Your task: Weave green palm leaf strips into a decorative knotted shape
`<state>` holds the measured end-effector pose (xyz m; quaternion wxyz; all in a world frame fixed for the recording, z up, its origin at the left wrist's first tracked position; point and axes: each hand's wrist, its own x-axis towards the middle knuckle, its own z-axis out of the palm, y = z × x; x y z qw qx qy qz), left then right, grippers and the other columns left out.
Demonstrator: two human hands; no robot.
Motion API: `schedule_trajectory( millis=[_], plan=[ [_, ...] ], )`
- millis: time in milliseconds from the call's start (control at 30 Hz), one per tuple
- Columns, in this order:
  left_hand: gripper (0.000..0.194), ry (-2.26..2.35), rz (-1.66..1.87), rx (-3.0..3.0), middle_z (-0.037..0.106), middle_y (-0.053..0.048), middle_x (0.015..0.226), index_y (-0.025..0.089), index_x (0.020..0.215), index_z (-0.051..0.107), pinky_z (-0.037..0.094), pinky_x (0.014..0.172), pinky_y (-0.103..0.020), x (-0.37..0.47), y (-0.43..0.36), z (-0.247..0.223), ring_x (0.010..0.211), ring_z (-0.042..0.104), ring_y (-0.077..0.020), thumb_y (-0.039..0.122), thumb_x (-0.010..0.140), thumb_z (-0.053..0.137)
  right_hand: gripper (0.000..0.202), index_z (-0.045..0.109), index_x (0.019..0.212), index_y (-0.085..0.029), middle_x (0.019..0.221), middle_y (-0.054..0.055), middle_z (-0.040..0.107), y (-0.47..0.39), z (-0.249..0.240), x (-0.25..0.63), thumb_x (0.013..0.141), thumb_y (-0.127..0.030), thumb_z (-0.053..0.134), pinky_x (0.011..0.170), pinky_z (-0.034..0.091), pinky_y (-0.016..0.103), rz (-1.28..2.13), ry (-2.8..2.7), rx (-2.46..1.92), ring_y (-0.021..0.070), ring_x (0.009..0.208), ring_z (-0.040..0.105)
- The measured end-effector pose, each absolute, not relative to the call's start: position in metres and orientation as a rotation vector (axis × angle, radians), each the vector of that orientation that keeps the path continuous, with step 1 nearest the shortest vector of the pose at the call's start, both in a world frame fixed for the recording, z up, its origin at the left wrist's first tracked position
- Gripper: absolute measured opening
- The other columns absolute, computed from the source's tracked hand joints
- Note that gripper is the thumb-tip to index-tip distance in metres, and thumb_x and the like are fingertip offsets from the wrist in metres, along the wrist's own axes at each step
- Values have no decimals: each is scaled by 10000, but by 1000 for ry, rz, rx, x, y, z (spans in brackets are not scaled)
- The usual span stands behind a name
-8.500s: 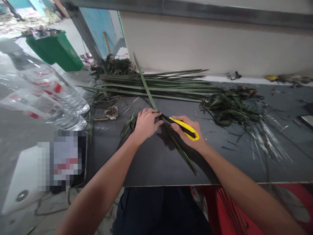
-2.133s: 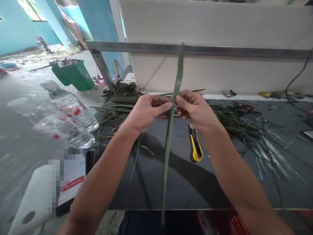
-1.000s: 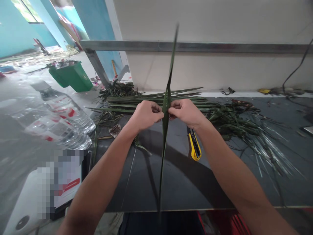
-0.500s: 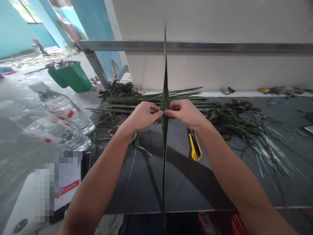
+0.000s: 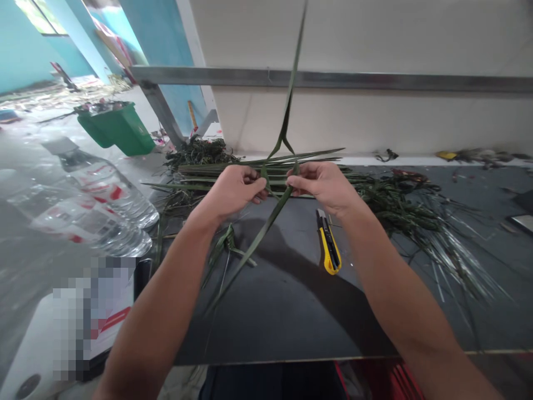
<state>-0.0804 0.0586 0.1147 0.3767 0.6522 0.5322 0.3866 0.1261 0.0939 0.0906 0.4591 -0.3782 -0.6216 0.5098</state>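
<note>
Between my hands is a long green leaf strip (image 5: 290, 105), split apart in its middle. Its upper end rises past the top of the view, while a lower tail slants down to the left over the table. My left hand (image 5: 240, 190) pinches one split side of it between thumb and fingers. My right hand (image 5: 320, 186) pinches the other side, a short gap away. Below my right hand, a yellow utility knife (image 5: 331, 247) lies on the dark table with its blade end pointing away. A small folded leaf piece (image 5: 228, 241) rests below my left hand.
Long leaf strips (image 5: 200, 169) lie behind my hands, and a tangled leaf heap (image 5: 400, 205) is at the right. Two water bottles (image 5: 104, 183) and a phone (image 5: 112, 316) are on the left. A metal rail (image 5: 375, 80) crosses the back. A green bin (image 5: 120, 128) stands beyond.
My hands have moved apart, and the leaf strip between them has split open in the middle. Its lower part has swung to the left, and its upper part leans right.
</note>
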Motion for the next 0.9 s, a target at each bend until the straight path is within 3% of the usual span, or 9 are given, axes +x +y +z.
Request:
schedule_trajectory(
  millis=[133, 267, 400, 567, 733, 900],
  plan=[
    [192, 1358, 1064, 1639, 743, -98, 763, 156, 784, 685, 578, 631, -285, -83, 61, 112, 716, 708, -188, 331, 850, 728, 195, 719, 837, -188, 781, 46, 678, 94, 91, 127, 731, -288, 849, 714, 636, 380, 1222, -1501, -930, 172, 714, 645],
    [286, 1370, 894, 1770, 753, -103, 813, 163, 886, 733, 531, 582, -307, -72, 52, 113, 690, 687, -214, 443, 827, 746, 178, 717, 832, -196, 778, 53, 693, 92, 89, 121, 739, -294, 833, 686, 618, 376, 1145, -1553, -922, 197, 729, 663],
    [176, 1368, 771, 2013, 703, -59, 705, 180, 738, 704, 444, 572, -297, -58, 42, 116, 644, 620, -198, 334, 821, 722, 131, 719, 835, -200, 764, 58, 698, 90, 89, 119, 765, -279, 798, 650, 585, 371, 1023, -1629, -985, 212, 703, 663],
    [241, 1403, 665, 2095, 629, -41, 615, 192, 612, 625, 386, 562, -291, -54, 38, 118, 581, 555, -173, 161, 847, 581, 90, 712, 813, -198, 733, 57, 674, 85, 93, 118, 797, -265, 771, 654, 562, 373, 890, -1682, -1055, 205, 681, 636],
    [297, 1274, 594, 2033, 535, 5, 540, 207, 544, 511, 353, 530, -289, -62, 40, 125, 499, 456, -137, 160, 825, 592, 155, 688, 828, -214, 765, 52, 670, 88, 95, 124, 840, -353, 757, 679, 570, 368, 969, -1693, -950, 206, 723, 639],
    [337, 1246, 698, 1936, 496, 12, 534, 207, 540, 466, 373, 544, -286, -64, 43, 123, 510, 453, -135, 205, 852, 595, 142, 665, 858, -228, 813, 63, 668, 86, 92, 118, 844, -348, 740, 654, 537, 350, 908, -1633, -1001, 218, 748, 631]
  ],
)
